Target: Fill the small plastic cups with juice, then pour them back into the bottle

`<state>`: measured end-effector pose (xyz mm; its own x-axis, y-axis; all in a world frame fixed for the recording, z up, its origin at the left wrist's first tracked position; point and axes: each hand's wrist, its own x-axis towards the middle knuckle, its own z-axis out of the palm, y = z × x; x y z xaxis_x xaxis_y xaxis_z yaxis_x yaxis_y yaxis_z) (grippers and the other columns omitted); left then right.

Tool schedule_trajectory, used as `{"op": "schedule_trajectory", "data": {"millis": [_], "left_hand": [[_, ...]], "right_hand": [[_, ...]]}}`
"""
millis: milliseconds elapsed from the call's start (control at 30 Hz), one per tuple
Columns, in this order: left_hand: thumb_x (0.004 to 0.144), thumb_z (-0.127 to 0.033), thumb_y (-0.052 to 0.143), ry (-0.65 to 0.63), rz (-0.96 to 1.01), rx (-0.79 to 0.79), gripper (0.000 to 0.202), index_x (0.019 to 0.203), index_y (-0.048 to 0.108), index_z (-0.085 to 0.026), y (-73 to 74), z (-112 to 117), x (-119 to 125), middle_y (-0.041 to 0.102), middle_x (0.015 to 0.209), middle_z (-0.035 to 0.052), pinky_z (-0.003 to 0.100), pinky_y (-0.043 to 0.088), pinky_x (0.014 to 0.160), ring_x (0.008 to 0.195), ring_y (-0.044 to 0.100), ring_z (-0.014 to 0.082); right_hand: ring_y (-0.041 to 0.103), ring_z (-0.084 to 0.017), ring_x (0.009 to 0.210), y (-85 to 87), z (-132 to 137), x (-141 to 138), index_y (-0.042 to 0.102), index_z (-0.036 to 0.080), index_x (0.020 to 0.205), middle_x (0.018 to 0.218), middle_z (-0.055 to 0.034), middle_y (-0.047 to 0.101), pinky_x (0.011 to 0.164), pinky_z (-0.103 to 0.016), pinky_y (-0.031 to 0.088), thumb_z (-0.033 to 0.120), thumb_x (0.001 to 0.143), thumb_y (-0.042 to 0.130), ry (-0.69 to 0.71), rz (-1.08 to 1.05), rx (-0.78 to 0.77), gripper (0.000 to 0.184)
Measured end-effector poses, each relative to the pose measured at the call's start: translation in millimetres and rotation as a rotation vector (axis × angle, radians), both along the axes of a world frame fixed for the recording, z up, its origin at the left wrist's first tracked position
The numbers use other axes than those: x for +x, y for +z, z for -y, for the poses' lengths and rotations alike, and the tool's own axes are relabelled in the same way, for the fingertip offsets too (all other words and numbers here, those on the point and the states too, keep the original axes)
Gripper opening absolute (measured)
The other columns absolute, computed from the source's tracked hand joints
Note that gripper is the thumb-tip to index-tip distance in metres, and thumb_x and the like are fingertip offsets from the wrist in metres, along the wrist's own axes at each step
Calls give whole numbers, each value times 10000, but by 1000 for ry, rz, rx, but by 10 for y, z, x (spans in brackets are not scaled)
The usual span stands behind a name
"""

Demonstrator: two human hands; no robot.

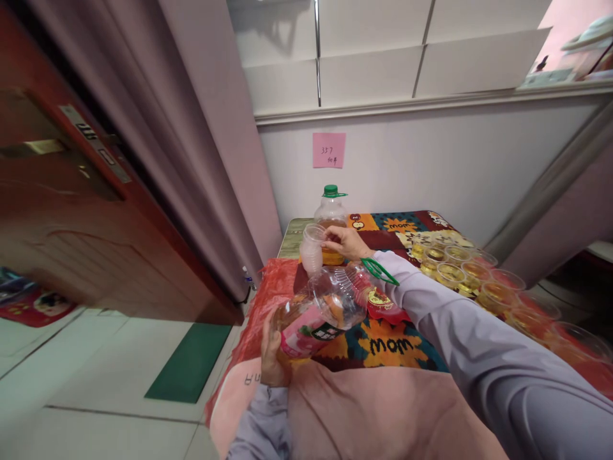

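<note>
My left hand (271,352) grips the base of a large clear oil bottle (322,308) with a pink label, tilted on its side over the table. Its green carrying handle (379,270) sticks out near my right sleeve. My right hand (342,241) reaches forward and pinches the rim of a stack of clear plastic cups (312,248). Just behind the cups stands a second oil bottle (330,220) with a green cap, upright, holding amber oil.
Several clear cups of yellow oil (460,271) sit in rows on the right of the table, which has a colourful cloth (387,345). A red plastic sheet (268,291) drapes the left edge. A wooden door (71,211), a curtain and a pink wall note (329,150) are nearby.
</note>
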<state>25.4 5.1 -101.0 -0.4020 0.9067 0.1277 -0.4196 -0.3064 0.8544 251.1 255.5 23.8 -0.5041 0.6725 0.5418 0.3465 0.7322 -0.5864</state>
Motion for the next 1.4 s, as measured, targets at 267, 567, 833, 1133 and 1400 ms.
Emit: {"op": "schedule_trajectory", "data": {"millis": [267,567,833,1133,1400], "left_hand": [[854,-562,780,-14,-23,35,637,1434,686,-315,24,12,17,629,1598,93,611,356,1320,1543,515,415],[825,-561,815,6,14,22,646,1410,706,-310,-29,-10,-7,657,1562,84,530,459,1255,1497,568,379],[850,-536,784,-7,15,66,658,1445,678,-276,-25,-5,16,639,1590,116,602,395,1294,1499,566,404],[884,-539,737,-25,12,32,652,1481,660,-290,-37,20,-4,637,1598,120,629,371,1304,1515,548,429],[841,-545,762,34,28,-16,653,1446,687,-309,28,30,43,661,1563,98,628,302,1343,1560,492,435]], "right_hand": [[637,-159,712,60,4,-11,686,210,887,795,-5,725,700,-280,504,385,910,827,26,-14,9,226],[668,-157,719,83,55,6,710,206,991,806,-3,743,719,-281,512,178,963,630,69,-20,27,89],[622,-150,712,116,34,12,707,208,936,804,2,732,725,-277,480,211,958,682,70,-6,69,33],[624,-165,756,75,23,-4,691,208,949,878,-26,743,735,-290,478,295,1002,660,65,1,119,107],[596,-189,803,265,54,-17,660,205,942,883,-42,694,784,-314,437,320,987,716,79,140,173,136]]}}
